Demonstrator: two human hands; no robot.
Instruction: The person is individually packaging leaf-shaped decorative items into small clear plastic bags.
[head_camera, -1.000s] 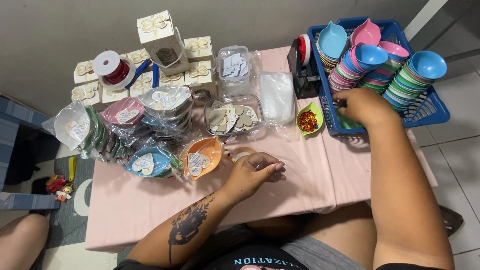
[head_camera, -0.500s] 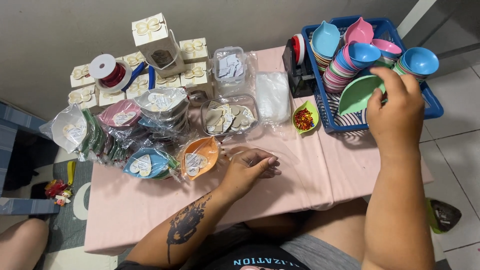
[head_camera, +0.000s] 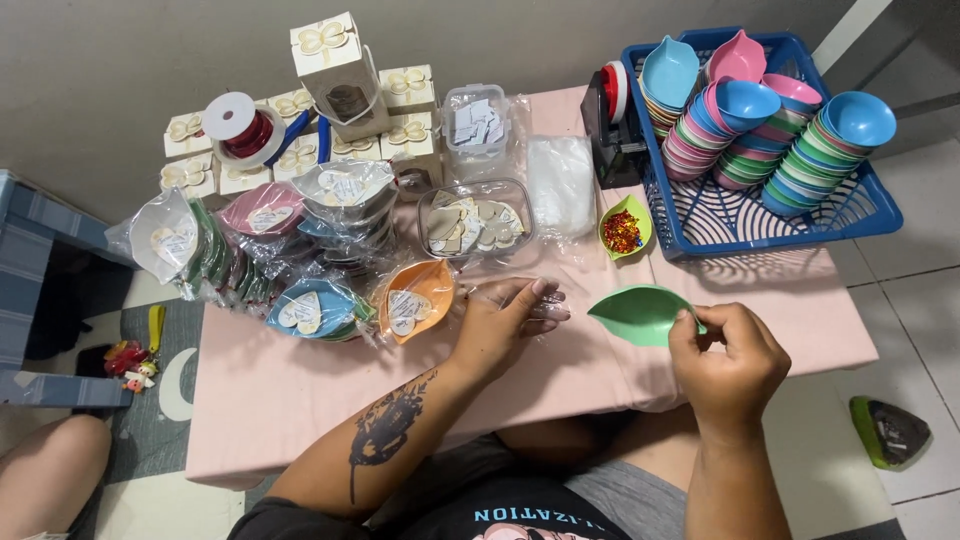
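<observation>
My right hand (head_camera: 728, 362) pinches the rim of a green leaf-shaped dish (head_camera: 637, 312), held just above the pink tablecloth (head_camera: 560, 375) near its front edge. To its left, my left hand (head_camera: 503, 322) rests on the cloth with its fingers curled on a clear plastic bag (head_camera: 510, 291). An orange dish wrapped in plastic (head_camera: 415, 299) lies right beside the left hand. The blue basket (head_camera: 735, 225) of stacked coloured dishes (head_camera: 760, 120) stands at the back right.
Wrapped dishes (head_camera: 270, 250) pile up at the left, behind them small cream gift boxes (head_camera: 340, 75) and a red ribbon spool (head_camera: 240, 125). A clear tub of heart tags (head_camera: 475, 225), a small green dish of sequins (head_camera: 622, 228) and a tape dispenser (head_camera: 612, 125) sit mid-table.
My right hand lifted the green dish out of the blue basket and carried it down toward me, to the table's front. The left hand stayed on the plastic bag.
</observation>
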